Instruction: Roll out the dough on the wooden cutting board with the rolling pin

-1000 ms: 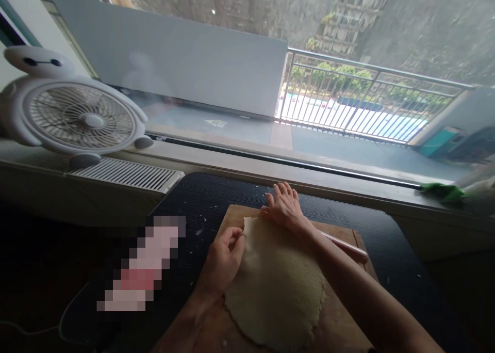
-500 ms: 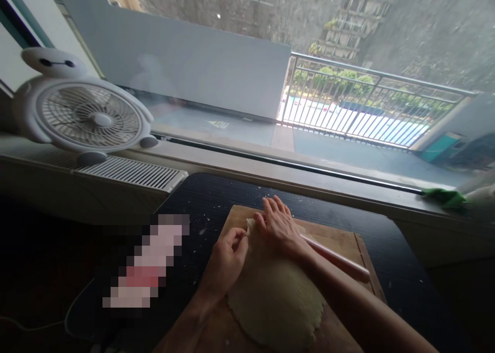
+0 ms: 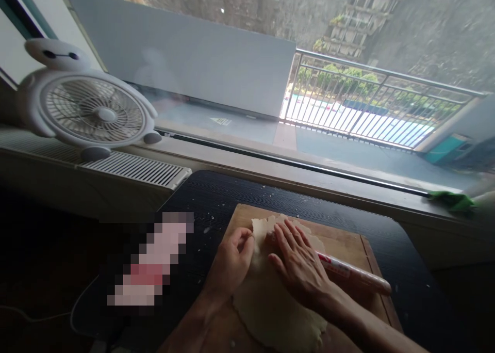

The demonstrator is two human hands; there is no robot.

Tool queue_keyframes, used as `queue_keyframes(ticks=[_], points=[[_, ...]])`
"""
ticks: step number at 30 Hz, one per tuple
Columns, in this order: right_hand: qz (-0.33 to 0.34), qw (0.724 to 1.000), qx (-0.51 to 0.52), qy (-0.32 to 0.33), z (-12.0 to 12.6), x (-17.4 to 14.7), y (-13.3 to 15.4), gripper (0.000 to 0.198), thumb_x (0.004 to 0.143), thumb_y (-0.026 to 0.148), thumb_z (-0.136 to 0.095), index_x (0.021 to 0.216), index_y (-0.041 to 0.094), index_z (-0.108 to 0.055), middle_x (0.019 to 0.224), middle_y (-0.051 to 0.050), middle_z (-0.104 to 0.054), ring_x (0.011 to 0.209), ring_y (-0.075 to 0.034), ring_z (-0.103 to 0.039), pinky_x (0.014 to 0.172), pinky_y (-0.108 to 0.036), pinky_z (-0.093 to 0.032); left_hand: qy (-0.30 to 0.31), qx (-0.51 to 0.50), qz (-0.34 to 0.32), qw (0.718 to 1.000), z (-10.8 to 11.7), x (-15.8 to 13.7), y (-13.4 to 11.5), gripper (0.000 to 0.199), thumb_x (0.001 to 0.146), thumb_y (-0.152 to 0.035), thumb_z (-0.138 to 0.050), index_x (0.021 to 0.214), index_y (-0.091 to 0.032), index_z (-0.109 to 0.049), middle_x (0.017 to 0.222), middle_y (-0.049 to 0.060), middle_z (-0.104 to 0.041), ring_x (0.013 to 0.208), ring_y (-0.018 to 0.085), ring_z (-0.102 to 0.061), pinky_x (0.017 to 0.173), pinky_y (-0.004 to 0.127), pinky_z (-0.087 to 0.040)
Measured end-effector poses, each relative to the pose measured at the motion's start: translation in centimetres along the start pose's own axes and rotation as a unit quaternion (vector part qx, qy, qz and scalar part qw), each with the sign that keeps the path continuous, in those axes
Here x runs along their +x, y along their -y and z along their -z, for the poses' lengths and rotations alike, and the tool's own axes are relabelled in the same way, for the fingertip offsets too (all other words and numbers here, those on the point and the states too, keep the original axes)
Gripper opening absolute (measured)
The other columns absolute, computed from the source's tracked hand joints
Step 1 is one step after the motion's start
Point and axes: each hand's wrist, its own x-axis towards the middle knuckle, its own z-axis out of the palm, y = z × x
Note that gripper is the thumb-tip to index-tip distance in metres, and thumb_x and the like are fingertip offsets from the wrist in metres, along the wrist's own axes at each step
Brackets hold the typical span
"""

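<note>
A thin, wide sheet of dough (image 3: 266,301) with ragged edges lies on a wooden cutting board (image 3: 350,243). At its upper left edge my left hand (image 3: 234,257) is closed, thumb and fingers pinching the dough. My right hand (image 3: 303,262) lies flat, fingers stretched out, across a rolling pin (image 3: 358,274) that rests over the upper part of the dough. The pin looks shiny, with red print on it, and its right end sticks out past my hand. My palm and fingers hide much of its left part.
The board sits on a black table (image 3: 216,198) dusted with white specks. A blurred pinkish item (image 3: 149,262) lies at the table's left. A white fan (image 3: 93,108) stands on a radiator (image 3: 154,170). Green cloth (image 3: 452,201) lies on the sill by the large window.
My right hand has drawn back toward me over the dough, and the rolling pin has come nearer with it, uncovering the dough's far edge. My left hand keeps its pinch.
</note>
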Motion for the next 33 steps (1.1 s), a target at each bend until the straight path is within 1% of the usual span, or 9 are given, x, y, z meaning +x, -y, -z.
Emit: queue_keyframes(ticks=[5, 8, 12, 15, 18, 21, 25, 29, 33], points=[[-0.135, 0.989, -0.046, -0.033, 0.6, 5.0, -5.0, 0.049, 0.094, 0.047, -0.025, 0.12, 0.017, -0.052, 0.137, -0.009, -0.04, 0.132, -0.025, -0.023, 0.105, -0.042, -0.021, -0.001, 0.008, 0.011, 1.0, -0.2, 0.1, 0.2, 0.019, 0.081, -0.034, -0.05, 0.088, -0.019, -0.06, 0.079, 0.001, -0.068, 0.072, 0.016, -0.063, 0.065, 0.022, -0.046], [-0.139, 0.985, -0.071, -0.078, 0.8, 6.8, -6.3, 0.043, 0.095, 0.043, -0.025, 0.1, 0.018, -0.059, 0.122, -0.01, -0.05, 0.114, -0.022, -0.041, 0.096, -0.037, -0.029, -0.008, 0.012, 0.008, 1.0, -0.2, 0.1, 0.1, 0.019, 0.08, -0.035, -0.051, 0.086, -0.019, -0.06, 0.078, 0.002, -0.068, 0.071, 0.017, -0.063, 0.065, 0.023, -0.046], [-0.054, 0.995, -0.058, -0.067, 0.3, 3.6, -5.5, 0.038, 0.096, 0.04, -0.027, 0.082, 0.02, -0.056, 0.087, -0.005, -0.056, 0.081, -0.016, -0.048, 0.077, -0.029, -0.035, -0.015, 0.011, 0.003, 1.0, -0.2, -0.1, -0.1, 0.019, 0.08, -0.035, -0.05, 0.085, -0.019, -0.06, 0.078, 0.001, -0.068, 0.072, 0.017, -0.064, 0.066, 0.023, -0.047], [0.004, 0.998, -0.014, -0.054, 0.5, -0.3, -5.2, 0.032, 0.095, 0.031, -0.029, 0.077, 0.02, -0.053, 0.082, -0.004, -0.054, 0.079, -0.016, -0.046, 0.076, -0.029, -0.035, -0.014, 0.009, 0.0, 1.0, -0.2, -0.1, -0.1, 0.018, 0.08, -0.034, -0.05, 0.085, -0.019, -0.06, 0.078, 0.001, -0.068, 0.07, 0.016, -0.064, 0.064, 0.022, -0.046], [-0.007, 0.999, 0.023, -0.037, 1.6, -3.1, -4.7, 0.031, 0.095, 0.025, -0.027, 0.076, 0.02, -0.051, 0.081, -0.004, -0.053, 0.078, -0.016, -0.045, 0.075, -0.03, -0.036, -0.015, 0.01, -0.01, 1.0, -0.2, 0.0, 0.0, 0.017, 0.081, -0.033, -0.051, 0.085, -0.02, -0.06, 0.078, 0.001, -0.068, 0.071, 0.016, -0.063, 0.064, 0.022, -0.046], [-0.025, 0.999, 0.027, -0.016, 2.5, -3.7, -2.8, 0.026, 0.093, 0.025, -0.031, 0.079, 0.02, -0.052, 0.089, -0.004, -0.054, 0.084, -0.016, -0.047, 0.079, -0.032, -0.037, -0.009, 0.015, -0.009, 1.0, -0.1, 0.0, 0.1, 0.017, 0.081, -0.032, -0.05, 0.086, -0.02, -0.06, 0.08, 0.001, -0.068, 0.073, 0.016, -0.063, 0.066, 0.022, -0.046], [-0.025, 0.999, 0.036, -0.014, 2.0, 0.0, -1.3, 0.025, 0.092, 0.031, -0.035, 0.107, 0.024, -0.054, 0.114, -0.004, -0.053, 0.106, -0.019, -0.045, 0.094, -0.035, -0.032, -0.003, 0.017, -0.009, 1.0, -0.1, 0.1, 0.1, 0.017, 0.082, -0.033, -0.05, 0.087, -0.02, -0.06, 0.081, 0.001, -0.067, 0.075, 0.016, -0.063, 0.069, 0.023, -0.046], [-0.143, 0.989, 0.045, 0.01, 1.0, 4.5, -3.3, 0.041, 0.094, 0.038, -0.026, 0.128, 0.02, -0.043, 0.129, -0.008, -0.047, 0.121, -0.021, -0.038, 0.1, -0.038, -0.029, -0.003, 0.022, -0.011, 1.0, -0.1, 0.1, 0.3, 0.016, 0.082, -0.033, -0.051, 0.086, -0.02, -0.059, 0.08, 0.001, -0.067, 0.073, 0.015, -0.062, 0.067, 0.022, -0.045], [-0.134, 0.99, 0.032, 0.034, 0.6, 3.0, -1.9, 0.048, 0.094, 0.044, -0.025, 0.131, 0.018, -0.042, 0.135, -0.009, -0.043, 0.129, -0.023, -0.032, 0.103, -0.04, -0.027, 0.001, 0.02, -0.006, 1.0, 0.0, 0.0, 0.3, 0.016, 0.082, -0.033, -0.05, 0.087, -0.02, -0.059, 0.082, 0.001, -0.067, 0.075, 0.016, -0.063, 0.069, 0.022, -0.045]])
